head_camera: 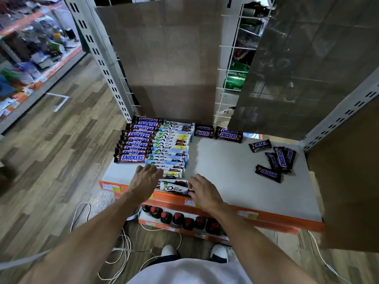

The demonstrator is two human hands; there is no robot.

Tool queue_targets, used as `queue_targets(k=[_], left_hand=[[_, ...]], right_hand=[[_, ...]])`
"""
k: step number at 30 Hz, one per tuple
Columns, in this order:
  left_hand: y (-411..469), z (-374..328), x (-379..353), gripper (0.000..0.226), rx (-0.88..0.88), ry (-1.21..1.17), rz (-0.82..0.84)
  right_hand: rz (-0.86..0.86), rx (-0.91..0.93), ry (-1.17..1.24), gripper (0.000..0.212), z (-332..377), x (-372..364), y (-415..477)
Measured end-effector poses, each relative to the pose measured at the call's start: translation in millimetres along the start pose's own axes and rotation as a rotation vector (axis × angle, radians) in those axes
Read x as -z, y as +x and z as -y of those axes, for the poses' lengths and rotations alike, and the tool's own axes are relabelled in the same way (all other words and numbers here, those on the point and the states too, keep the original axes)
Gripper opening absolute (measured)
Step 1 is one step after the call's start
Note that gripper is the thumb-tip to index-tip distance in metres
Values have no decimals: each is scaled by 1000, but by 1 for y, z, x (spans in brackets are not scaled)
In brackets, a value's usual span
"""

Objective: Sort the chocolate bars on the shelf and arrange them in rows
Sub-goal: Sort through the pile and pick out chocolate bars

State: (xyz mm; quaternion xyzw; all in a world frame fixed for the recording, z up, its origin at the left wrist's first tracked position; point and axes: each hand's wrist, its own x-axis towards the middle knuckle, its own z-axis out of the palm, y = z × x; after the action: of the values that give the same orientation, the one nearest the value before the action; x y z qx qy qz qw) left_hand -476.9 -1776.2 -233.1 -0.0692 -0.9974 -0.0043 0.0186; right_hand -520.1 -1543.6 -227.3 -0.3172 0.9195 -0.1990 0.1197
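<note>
A row of large Snickers bars (136, 140) runs front to back along the left side of the grey shelf (235, 181). Beside it on the right runs a row of white Dove bars (174, 148). The frontmost Dove bar (174, 188) lies at the shelf's front edge between my hands. My left hand (144, 178) rests on its left end and on the bars behind, fingers spread. My right hand (204, 191) pinches its right end. Two small Snickers stacks (218, 133) sit at the back middle. Several small Snickers bars (274, 158) lie scattered on the right.
An orange price rail (266, 219) edges the shelf front. Dark bottles with red caps (184, 219) stand on the lower shelf. A mesh back panel (170, 58) and slotted uprights (102, 58) bound the bay. White cables (121, 249) lie on the wood floor by my feet.
</note>
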Motion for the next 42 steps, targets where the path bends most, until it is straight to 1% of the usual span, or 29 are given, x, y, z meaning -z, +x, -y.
queue_targets(k=[6,10,13,16,21,26,28,34,42], left_hand=[[-7,13,1,36,0,-53,-14],[-11,24,-2,42,15,-94,28],[-15,31,-4,47,14,-128,40],[-23,43,-5,52,44,-113,37],[-34,63,-14,36,125,-141,49],[-30,55,-14,17,133,-149,34],[-29,53,-13,16,140,-172,8],[-22,55,-14,17,125,-146,10],[-14,57,-13,13,123,-122,1]], right_hand=[[-56,16,-36,28,20,-8,11],[-101,19,-63,25,27,-11,17],[-97,15,-73,23,33,-13,21],[-100,7,-91,24,40,-14,24],[-129,-7,-128,25,50,-17,30],[-112,-20,-114,25,53,-20,35],[-104,-34,-86,26,52,-21,35],[-62,-53,-63,25,54,-23,39],[-111,-31,-86,25,56,-26,42]])
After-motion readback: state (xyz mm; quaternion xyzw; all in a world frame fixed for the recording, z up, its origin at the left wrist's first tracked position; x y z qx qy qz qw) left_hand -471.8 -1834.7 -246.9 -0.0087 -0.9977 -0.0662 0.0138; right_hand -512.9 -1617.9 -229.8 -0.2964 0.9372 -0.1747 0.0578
